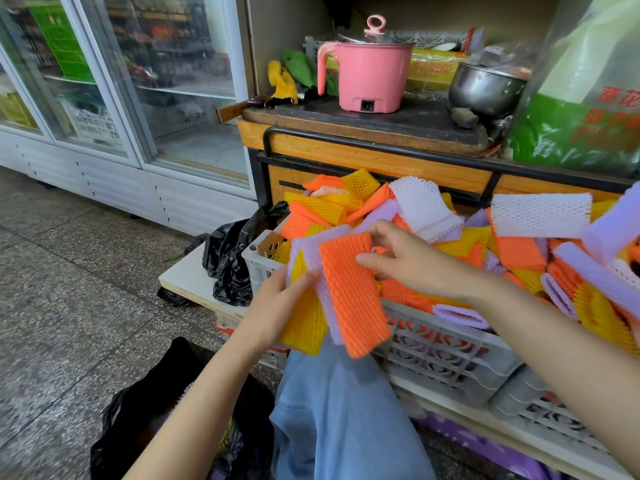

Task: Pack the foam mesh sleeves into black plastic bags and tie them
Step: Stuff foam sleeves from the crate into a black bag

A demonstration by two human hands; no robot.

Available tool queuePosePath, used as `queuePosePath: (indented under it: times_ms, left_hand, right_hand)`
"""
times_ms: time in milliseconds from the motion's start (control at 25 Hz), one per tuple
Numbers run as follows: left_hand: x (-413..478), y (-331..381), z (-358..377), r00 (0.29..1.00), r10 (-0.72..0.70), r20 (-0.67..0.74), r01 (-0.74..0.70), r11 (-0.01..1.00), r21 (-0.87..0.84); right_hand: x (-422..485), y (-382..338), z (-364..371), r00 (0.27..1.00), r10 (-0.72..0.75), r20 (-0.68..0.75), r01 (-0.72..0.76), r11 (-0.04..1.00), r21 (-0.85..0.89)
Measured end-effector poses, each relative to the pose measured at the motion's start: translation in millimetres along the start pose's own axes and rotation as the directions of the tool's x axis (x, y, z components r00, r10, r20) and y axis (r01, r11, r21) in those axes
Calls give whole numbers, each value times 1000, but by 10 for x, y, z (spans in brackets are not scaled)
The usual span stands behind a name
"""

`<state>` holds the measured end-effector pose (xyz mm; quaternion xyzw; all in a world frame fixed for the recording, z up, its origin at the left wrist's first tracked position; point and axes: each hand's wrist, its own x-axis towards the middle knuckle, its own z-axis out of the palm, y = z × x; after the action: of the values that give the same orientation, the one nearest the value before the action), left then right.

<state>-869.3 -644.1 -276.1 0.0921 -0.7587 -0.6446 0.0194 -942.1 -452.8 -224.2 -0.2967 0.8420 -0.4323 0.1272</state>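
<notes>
1. Now, square the orange sleeve (349,296) flush on the stack (306,325) before bagging. The left hand (277,301) fingers clamp the stack's left edge, and the right hand (412,261) fingers pinch the sleeve's top corner.
2. Stack hangs over the crate (450,355) rim, long axis near upright, lower end tilted right; bag (145,403) lies lower left.

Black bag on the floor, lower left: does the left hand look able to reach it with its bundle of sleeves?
Probably yes. The left hand grips the bundle of sleeves, and the black bag lies just under that forearm, its mouth seemingly open, with nothing in between.
</notes>
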Motion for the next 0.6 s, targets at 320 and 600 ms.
queuePosePath:
  times_ms: [320,600]
  left_hand:
    - [-21,8,329,988,132,85,-122,985,-120]
    - [59,-81,431,996,87,12,-83,978,-192]
  right_hand:
    - [-152,48,123,968,16,-249,17,991,131]
    - [-621,900,-485,948,317,-39,-301,848,-436]
